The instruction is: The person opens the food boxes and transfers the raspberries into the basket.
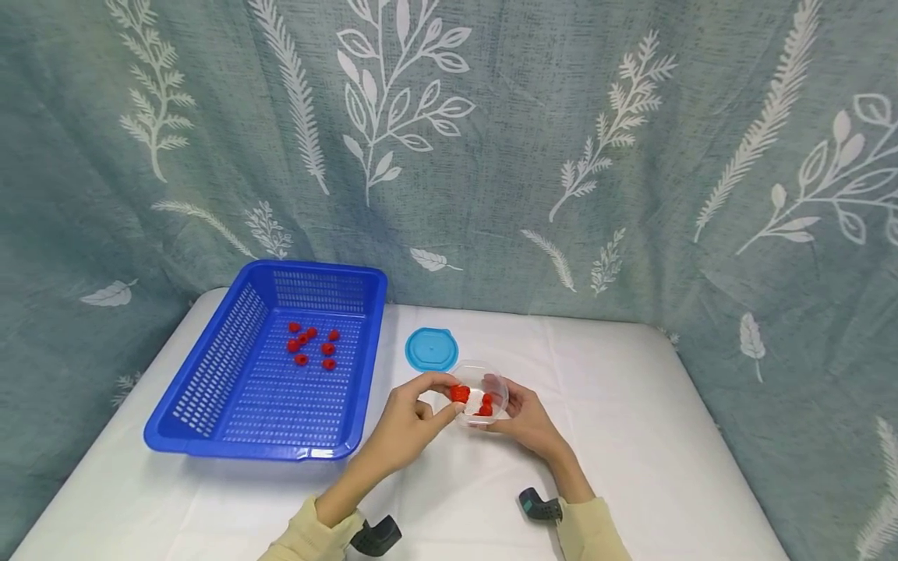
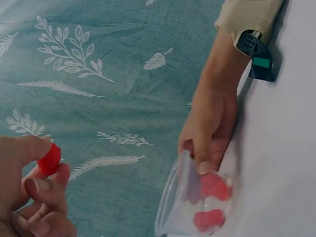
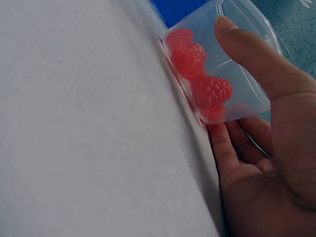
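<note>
My left hand (image 1: pixel 401 430) pinches a red raspberry (image 2: pixel 49 159) between thumb and finger; in the head view it appears at the left rim of a clear plastic container (image 1: pixel 477 369). In the left wrist view, the raspberry is clear of the container's wall. My right hand (image 1: pixel 531 423) grips that container from the right side, its thumb along the wall and its fingers around the lower part. Several raspberries (image 3: pixel 212 91) lie at the container's bottom, seen through its wall in the right wrist view.
To the left stands a blue perforated basket (image 1: pixel 368 366) with several raspberries (image 1: pixel 328 348) scattered on its floor. A round blue lid (image 1: pixel 431 349) lies flat behind the container. White cloth (image 1: pixel 617 436) covers the table, and a green leaf-patterned curtain (image 1: pixel 491 156) hangs at its back and sides.
</note>
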`<state>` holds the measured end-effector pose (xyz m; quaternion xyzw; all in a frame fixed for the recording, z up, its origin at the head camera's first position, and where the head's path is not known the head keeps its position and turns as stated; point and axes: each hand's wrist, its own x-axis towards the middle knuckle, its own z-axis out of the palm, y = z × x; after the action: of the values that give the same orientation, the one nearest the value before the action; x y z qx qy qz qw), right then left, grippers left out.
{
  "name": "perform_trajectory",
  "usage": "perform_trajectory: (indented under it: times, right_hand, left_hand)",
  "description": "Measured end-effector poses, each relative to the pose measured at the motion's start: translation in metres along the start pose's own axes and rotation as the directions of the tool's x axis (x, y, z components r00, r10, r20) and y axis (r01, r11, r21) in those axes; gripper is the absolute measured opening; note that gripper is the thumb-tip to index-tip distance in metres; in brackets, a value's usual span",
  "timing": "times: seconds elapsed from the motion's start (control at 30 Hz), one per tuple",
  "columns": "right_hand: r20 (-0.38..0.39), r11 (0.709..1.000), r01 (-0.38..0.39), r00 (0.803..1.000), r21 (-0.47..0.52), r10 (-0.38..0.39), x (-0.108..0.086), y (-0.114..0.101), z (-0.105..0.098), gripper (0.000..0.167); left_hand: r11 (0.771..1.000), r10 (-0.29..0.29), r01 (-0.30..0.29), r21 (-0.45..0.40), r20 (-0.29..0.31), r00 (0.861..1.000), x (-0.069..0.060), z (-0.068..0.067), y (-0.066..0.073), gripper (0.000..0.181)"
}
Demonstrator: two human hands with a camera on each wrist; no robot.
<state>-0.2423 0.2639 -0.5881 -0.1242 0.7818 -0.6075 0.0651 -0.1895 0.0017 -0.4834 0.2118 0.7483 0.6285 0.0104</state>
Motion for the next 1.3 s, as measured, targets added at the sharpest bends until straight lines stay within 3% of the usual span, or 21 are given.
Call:
perform_trajectory:
  times: [0.23, 0.37, 0.5, 0.67, 0.8, 0.97, 1.07, 1.2, 1.3]
  right_hand:
    - [-0.011, 1.000, -0.026, 1.000, -0.010, 0.026, 0.001, 0.001, 0.000, 0.080]
    - [-0.007, 1.000, -0.020, 1.000, 0.002, 0.020, 0.002, 0.002, 0.000, 0.080]
    - [0.000, 1.000, 0.010, 1.000, 0.027, -0.010, 0.002, 0.004, 0.000, 0.080]
    - [-0.003, 1.000, 0.017, 1.000, 0.012, -0.017, 0.002, 0.005, 0.000, 0.080]
    - [-0.002, 1.000, 0.021, 1.000, 0.000, -0.021, 0.002, 0.006, 0.000, 0.081]
    - [0.001, 0.999, 0.027, 1.000, 0.036, -0.027, 0.002, 0.006, -0.002, 0.082]
    - [0.006, 0.998, 0.026, 1.000, 0.051, -0.026, 0.001, 0.006, -0.002, 0.082]
    - [0.015, 0.999, 0.025, 1.000, 0.034, -0.025, 0.001, 0.006, -0.002, 0.082]
    - [0.023, 0.999, 0.025, 0.999, 0.026, -0.026, 0.002, 0.006, -0.002, 0.082]
  left_hand:
    - [1.000, 0.028, -0.028, -0.004, -0.066, 0.997, -0.014, -0.036, 0.023, 0.025]
    - [0.996, 0.089, -0.087, 0.024, -0.117, 0.989, -0.019, -0.061, 0.032, 0.023]
    - [0.982, 0.185, -0.176, 0.063, -0.179, 0.966, -0.020, -0.088, 0.036, 0.025]
    - [0.952, 0.307, -0.294, 0.089, -0.239, 0.921, -0.015, -0.121, 0.037, 0.030]
    - [0.945, 0.326, -0.319, 0.068, -0.267, 0.907, -0.007, -0.148, 0.036, 0.032]
    - [0.970, 0.241, -0.225, 0.087, -0.283, 0.928, 0.009, -0.180, 0.026, 0.028]
    - [0.979, 0.179, -0.148, 0.143, -0.234, 0.956, 0.020, -0.198, 0.013, 0.028]
    - [0.953, 0.081, -0.052, 0.299, -0.088, 0.993, 0.032, -0.222, -0.008, 0.028]
    - [0.918, -0.016, 0.009, 0.397, 0.014, 1.000, 0.038, -0.237, -0.024, 0.027]
